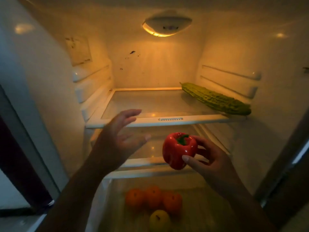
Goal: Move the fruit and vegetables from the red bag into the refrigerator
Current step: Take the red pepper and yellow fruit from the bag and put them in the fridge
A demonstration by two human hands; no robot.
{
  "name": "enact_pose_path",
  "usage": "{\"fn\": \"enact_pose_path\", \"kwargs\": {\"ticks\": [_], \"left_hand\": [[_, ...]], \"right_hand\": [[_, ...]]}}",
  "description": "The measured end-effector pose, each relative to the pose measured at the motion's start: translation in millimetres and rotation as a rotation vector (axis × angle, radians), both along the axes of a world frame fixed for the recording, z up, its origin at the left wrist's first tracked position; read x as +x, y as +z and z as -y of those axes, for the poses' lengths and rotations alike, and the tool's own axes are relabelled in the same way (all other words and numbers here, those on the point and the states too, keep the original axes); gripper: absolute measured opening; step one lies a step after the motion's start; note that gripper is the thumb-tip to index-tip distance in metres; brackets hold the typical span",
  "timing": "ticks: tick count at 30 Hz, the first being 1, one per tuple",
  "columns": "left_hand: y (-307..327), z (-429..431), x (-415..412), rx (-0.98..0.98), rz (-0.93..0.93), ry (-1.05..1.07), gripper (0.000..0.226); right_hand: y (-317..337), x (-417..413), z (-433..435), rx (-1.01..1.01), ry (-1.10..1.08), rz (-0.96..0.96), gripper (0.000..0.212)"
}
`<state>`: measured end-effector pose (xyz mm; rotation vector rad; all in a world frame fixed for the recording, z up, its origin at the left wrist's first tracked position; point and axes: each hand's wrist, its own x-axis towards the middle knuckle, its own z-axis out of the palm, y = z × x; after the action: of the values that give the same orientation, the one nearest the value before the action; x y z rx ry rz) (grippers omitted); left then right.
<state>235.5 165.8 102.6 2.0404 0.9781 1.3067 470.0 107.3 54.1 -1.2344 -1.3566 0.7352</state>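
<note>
I am holding the pepper [178,150] in my right hand [212,163], in the air in front of the fridge [150,64], just below the front rim of the top shelf [170,122] and above the second shelf [150,162]. The thumb [185,159] is pressing on the lower side facing me and the fingers [199,139] are curling around the far right side, so the hand is pinching the body, not the stem [183,139]. My left hand [117,139] is hanging beside it with fingers spread, holding nothing, its fingertips near the rim of the top shelf.

I am judging the pepper as light and hollow, with firm walls that are giving only a little under pressure. The skin is shining under the lamp [167,26], so I am expecting it to be smooth and a bit slippery. A wide grip around the belly is seeming safer to me than two fingertips. The stem is looking too short for carrying. A drop on the glass may be bruising it, so I am planning to set it down gently.

A gourd [215,98] is lying on the right of the top shelf. In the drawer [107,206] below, three oranges [153,199] and an apple [159,219] are lying together. The red bag is not showing in the view
</note>
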Motion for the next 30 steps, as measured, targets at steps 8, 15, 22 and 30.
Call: {"fn": "enact_pose_path", "kwargs": {"ticks": [8,15,22,30], "left_hand": [[46,-70,46,0.198,-0.273,0.17,0.03],[33,-88,54,0.105,-0.643,0.149,0.027],[35,-91,63,0.107,-0.612,0.119,0.024],[34,-94,56,0.082,-0.613,0.12,0.026]], "right_hand": [[32,20,0,0.131,-0.085,-0.02,0.053],[77,28,-22,0.264,-0.297,-0.051,0.059],[94,24,-68,0.209,-0.583,0.353,0.065],[85,13,-95,0.212,-0.619,0.404,0.061]]}}
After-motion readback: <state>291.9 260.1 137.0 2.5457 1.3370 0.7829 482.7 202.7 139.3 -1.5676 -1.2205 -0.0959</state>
